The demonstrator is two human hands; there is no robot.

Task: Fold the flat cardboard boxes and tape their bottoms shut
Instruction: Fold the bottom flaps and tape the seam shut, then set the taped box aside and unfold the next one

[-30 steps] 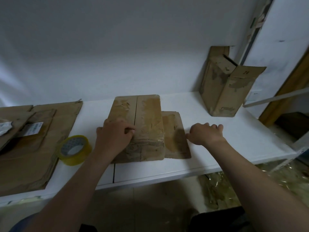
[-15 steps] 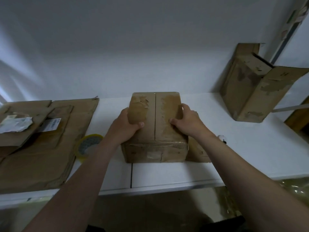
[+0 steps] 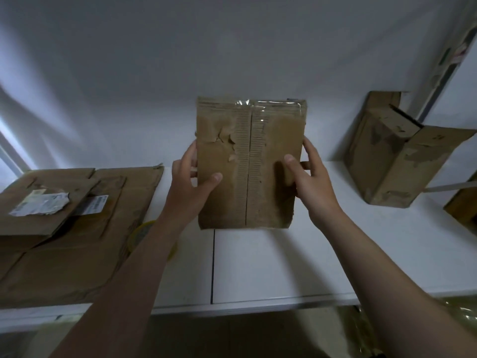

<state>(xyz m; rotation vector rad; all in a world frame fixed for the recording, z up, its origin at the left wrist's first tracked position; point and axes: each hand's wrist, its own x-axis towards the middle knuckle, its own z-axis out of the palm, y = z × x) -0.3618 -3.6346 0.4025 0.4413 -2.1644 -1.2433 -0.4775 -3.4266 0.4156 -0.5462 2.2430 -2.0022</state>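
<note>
A worn brown cardboard box [image 3: 247, 164] is lifted above the white table [image 3: 284, 264], its bottom face turned toward me. The two bottom flaps meet in a vertical seam, and clear tape glints along the top edge. My left hand [image 3: 192, 187] grips the box's left side, thumb on the face. My right hand [image 3: 309, 182] grips the right side, thumb pressed on the right flap. A yellow tape roll [image 3: 140, 235] lies on the table, mostly hidden behind my left forearm.
A stack of flat cardboard boxes [image 3: 64, 228] with torn labels covers the table's left end. An assembled brown box [image 3: 397, 151] with open flaps stands at the back right by the wall. A brown object [image 3: 462, 205] shows at the far right edge.
Both hands lifted the box off the table and tipped it up, so its bottom now faces me. One second ago my right hand was beside the box, not on it.
</note>
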